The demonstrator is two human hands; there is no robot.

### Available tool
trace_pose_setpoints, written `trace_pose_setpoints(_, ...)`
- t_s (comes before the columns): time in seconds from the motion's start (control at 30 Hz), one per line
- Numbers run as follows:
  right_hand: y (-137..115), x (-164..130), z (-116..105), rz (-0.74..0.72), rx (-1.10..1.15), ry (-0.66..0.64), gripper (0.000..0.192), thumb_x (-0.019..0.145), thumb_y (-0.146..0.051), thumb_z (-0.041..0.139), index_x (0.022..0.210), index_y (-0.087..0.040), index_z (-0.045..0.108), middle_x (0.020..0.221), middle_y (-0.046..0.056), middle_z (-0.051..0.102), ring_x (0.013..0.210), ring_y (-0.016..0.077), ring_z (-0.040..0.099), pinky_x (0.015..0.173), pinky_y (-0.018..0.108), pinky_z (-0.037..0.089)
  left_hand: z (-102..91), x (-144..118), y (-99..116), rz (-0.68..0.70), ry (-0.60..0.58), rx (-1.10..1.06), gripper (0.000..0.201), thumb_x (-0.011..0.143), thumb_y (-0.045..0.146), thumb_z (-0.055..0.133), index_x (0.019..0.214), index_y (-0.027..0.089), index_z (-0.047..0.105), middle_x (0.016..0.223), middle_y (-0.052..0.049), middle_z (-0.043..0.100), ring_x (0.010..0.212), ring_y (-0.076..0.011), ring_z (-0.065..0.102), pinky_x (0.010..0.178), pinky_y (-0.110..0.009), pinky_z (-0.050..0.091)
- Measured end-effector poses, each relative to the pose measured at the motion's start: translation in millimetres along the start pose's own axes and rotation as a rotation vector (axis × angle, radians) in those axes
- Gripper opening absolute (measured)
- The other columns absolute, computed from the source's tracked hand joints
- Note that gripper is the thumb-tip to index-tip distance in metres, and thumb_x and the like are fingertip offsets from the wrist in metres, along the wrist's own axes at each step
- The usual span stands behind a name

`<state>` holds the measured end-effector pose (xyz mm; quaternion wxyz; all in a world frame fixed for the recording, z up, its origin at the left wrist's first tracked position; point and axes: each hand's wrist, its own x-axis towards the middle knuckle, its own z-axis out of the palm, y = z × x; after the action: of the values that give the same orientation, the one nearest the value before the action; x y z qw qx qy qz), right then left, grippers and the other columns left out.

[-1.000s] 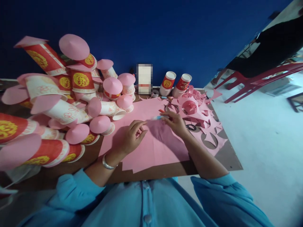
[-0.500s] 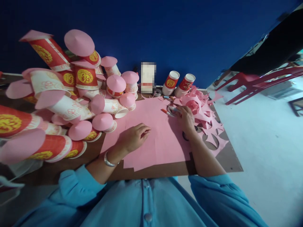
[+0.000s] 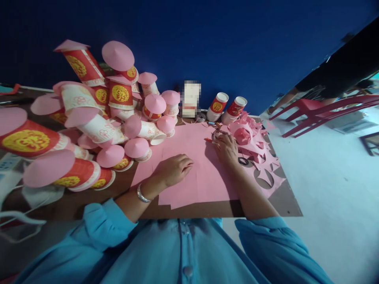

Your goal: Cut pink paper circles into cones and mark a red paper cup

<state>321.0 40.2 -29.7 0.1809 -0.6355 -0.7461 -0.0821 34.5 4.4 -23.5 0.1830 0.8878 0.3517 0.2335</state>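
Note:
My left hand [image 3: 175, 170] rests over the stacked pink paper sheets [image 3: 204, 185], its fingers curled loosely together with nothing visible in them. At the sheets' upper right, my right hand [image 3: 227, 152] is bent over a small group of tools, its fingertips closed on something I cannot make out. Beside those fingertips are a clear ring-shaped roll [image 3: 218, 134] and an orange-tipped pen [image 3: 208, 140], partly covered. A black ring-shaped handle [image 3: 243, 161] shows just right of that hand. Pink paper scraps [image 3: 251, 136] with curved cut-outs lie beyond it.
Many paper cups topped with pink cones [image 3: 120, 94] are piled at the left. Two stacks of red-and-white cups [image 3: 217, 107] lean near the blue wall [image 3: 237, 47], beside a blurred upright card [image 3: 191, 98]. A red chair [image 3: 314, 112] and a person's dark-clothed leg are at right.
My right hand has moved slightly left and nearer over the pens and clear roll. My left hand stays curled over the sheets. The view has shifted left, showing more at that side.

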Motion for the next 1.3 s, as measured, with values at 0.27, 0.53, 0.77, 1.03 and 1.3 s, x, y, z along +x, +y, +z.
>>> trace_pose_setpoints(0.27,10.8,-3.7,-1.7,0.117,0.235,0.247,0.031,0.105,-0.035,0.045,0.120,-0.021,0.068,0.113,0.016,0.075,0.107,0.0313,0.069,0.096,0.048,0.056,-1.0,-0.6,1.3,-0.010,0.008,0.002,0.017,0.105,0.026,0.059,0.111,0.023,0.075,0.107,-0.006,0.076,0.099,-0.0209,0.073,0.085,-0.036,0.063)
trace_pose_setpoints(0.53,17.2,-3.6,-14.1,0.217,-0.015,-0.044,0.034,0.098,-0.021,0.053,0.124,-0.022,0.076,0.108,0.013,0.071,0.097,0.0298,0.070,0.077,0.037,0.055,-2.3,-0.6,0.8,-0.015,-0.004,0.003,0.016,0.105,0.026,0.060,0.113,0.023,0.074,0.110,-0.005,0.077,0.100,-0.0208,0.074,0.085,-0.035,0.063)
trace_pose_setpoints(0.77,21.1,4.0,-25.7,0.138,-0.086,-0.194,0.038,0.097,-0.025,0.064,0.133,-0.027,0.076,0.109,0.016,0.073,0.085,0.0298,0.071,0.071,0.039,0.056,-3.1,-0.5,0.4,-0.025,-0.039,0.022,0.017,0.105,0.026,0.060,0.115,0.023,0.073,0.112,-0.005,0.077,0.103,-0.0214,0.074,0.085,-0.035,0.063)
trace_pose_setpoints(1.03,35.8,20.8,-45.9,0.399,0.404,-0.122,0.033,0.086,-0.050,0.072,0.086,-0.017,0.076,0.077,0.008,0.068,0.068,0.0222,0.063,0.064,0.036,0.054,-6.1,0.7,8.3,0.101,-0.150,0.230,0.022,0.108,0.021,0.049,0.106,0.017,0.071,0.107,-0.009,0.073,0.099,-0.0227,0.069,0.088,-0.038,0.058)
trace_pose_setpoints(1.3,31.4,22.5,-76.6,0.574,1.111,0.107,0.030,0.069,-0.043,0.085,0.078,-0.018,0.070,0.051,-0.007,0.048,0.044,0.0080,0.037,0.043,0.023,0.029,-13.7,-2.3,25.6,0.141,-0.277,0.372,0.022,0.102,0.009,0.047,0.103,0.015,0.068,0.101,-0.011,0.072,0.096,-0.0267,0.069,0.084,-0.042,0.057)
